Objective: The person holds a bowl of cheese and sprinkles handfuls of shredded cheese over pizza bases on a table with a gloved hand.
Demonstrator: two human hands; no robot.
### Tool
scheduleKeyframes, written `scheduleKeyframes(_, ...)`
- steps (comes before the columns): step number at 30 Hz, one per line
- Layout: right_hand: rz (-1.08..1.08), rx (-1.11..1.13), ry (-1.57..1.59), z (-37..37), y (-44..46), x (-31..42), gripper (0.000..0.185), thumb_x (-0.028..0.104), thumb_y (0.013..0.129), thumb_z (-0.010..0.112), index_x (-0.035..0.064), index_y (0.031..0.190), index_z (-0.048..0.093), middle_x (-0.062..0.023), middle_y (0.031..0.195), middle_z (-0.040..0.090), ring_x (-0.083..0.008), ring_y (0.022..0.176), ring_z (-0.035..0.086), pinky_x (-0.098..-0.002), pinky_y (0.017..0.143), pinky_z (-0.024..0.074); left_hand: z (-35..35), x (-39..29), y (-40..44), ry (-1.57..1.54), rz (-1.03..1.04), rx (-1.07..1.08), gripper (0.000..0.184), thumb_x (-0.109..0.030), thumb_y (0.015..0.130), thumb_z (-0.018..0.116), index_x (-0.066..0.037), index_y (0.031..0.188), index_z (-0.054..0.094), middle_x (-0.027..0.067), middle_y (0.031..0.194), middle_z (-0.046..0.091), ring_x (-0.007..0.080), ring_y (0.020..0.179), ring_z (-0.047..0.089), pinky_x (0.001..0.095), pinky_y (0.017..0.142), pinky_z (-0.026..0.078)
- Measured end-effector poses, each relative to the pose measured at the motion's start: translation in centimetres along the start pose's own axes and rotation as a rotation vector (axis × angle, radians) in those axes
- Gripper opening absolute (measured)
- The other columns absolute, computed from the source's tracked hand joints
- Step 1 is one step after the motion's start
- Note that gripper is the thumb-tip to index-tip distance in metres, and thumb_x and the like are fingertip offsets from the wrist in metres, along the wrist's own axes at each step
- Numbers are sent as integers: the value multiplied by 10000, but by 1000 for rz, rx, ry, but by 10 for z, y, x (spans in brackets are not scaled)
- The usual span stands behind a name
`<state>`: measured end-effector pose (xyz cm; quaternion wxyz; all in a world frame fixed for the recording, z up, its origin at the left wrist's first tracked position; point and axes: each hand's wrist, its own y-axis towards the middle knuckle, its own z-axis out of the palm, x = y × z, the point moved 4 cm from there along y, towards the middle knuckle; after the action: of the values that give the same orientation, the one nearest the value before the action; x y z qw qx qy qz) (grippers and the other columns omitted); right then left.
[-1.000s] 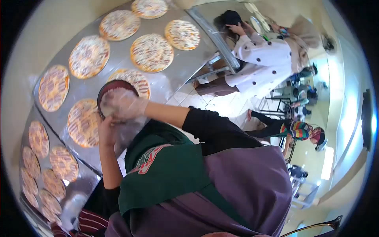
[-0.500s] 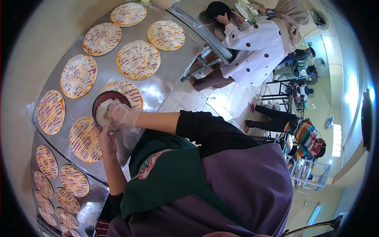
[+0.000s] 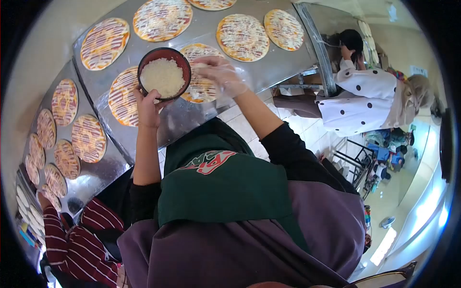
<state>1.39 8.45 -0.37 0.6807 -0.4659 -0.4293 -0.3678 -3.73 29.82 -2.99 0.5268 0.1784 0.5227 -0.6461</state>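
Observation:
My left hand (image 3: 150, 108) grips a dark round bowl (image 3: 184, 67) with a reddish inside, thumb over its near rim. White grated cheese (image 3: 163, 78) fills much of the bowl. My right hand (image 3: 222, 77), in a clear plastic glove, is above a pizza (image 3: 196, 95) just right of the bowl, fingers bent together. The cheese in its fingers is mostly hidden from view. That pizza carries sauce stripes and some white cheese. Partly behind the bowl lies another pizza (image 3: 122, 98) with brown and orange stripes.
Several pizzas, such as a cheese-covered one (image 3: 242, 37), lie on the metal table (image 3: 115, 79). A second metal table (image 3: 113, 153) at left bears more striped pizzas. A person in a striped sleeve (image 3: 91, 235) is at lower left; another in a dotted top (image 3: 360, 96) stands right.
My right hand has left the bowl and moved right over the neighbouring pizza. The bowl stays in my left hand. The view has swung, bringing the person in stripes into sight.

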Motion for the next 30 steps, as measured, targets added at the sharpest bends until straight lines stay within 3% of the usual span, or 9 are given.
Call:
scheduleKeyframes(3,-35,-98,-121,-24,0,-18,317,103,695,697,21,1000,669,-88,953,663,-140,855,621,-244,776,487,-19,-8,-5,-12,40,-52,541,-8,694,508,-57,1185,287,131,1120,465,270,918,586,441,682,587)
scheduleKeyframes(5,-11,-170,-561,-35,-4,-22,344,103,670,707,16,1000,668,-82,911,669,-137,850,621,-244,766,483,-26,-18,-11,-69,68,-50,558,11,698,489,-65,1209,280,129,1125,484,277,928,598,430,687,588)
scheduleKeyframes(7,73,-155,-539,-38,-4,-31,338,143,679,689,53,1004,673,-81,888,672,-151,838,623,-265,764,483,-36,-21,-17,-90,76,-71,574,30,705,467,-77,1239,287,127,1143,495,284,956,600,427,693,588)
scheduleKeyframes(9,144,-244,-778,-44,4,-37,283,195,721,661,94,984,682,-101,881,677,-194,813,636,-296,754,487,-41,-26,-24,-134,105,-29,587,31,710,453,-88,1264,300,124,1161,494,288,960,600,427,699,586)
scheduleKeyframes(12,61,-317,-926,-46,20,-37,241,238,762,638,123,968,686,-119,898,675,-237,809,639,-322,753,489,-51,-26,-30,-170,95,-58,586,26,713,444,-98,1272,317,118,1160,501,284,957,601,427,708,582)
scheduleKeyframes(22,32,-191,-952,-11,38,-30,193,215,826,580,136,967,686,-125,967,664,-251,929,623,-335,840,466,-70,-28,-51,-156,93,-106,586,-1,717,438,-104,1286,342,112,1173,516,266,917,620,390,669,574)
scheduleKeyframes(26,-56,-124,-1022,-10,38,-36,196,222,834,573,146,972,690,-117,957,669,-254,901,633,-339,823,476,-70,-31,-53,-183,109,-94,579,-15,727,431,-99,1293,344,114,1187,512,268,923,619,392,673,573)
scheduleKeyframes(30,-62,-253,-978,-30,40,-37,201,208,835,557,151,968,695,-112,913,678,-252,846,646,-341,788,491,-73,-30,-49,-170,89,-85,585,-17,730,428,-96,1303,339,116,1199,505,273,952,611,403,692,572)
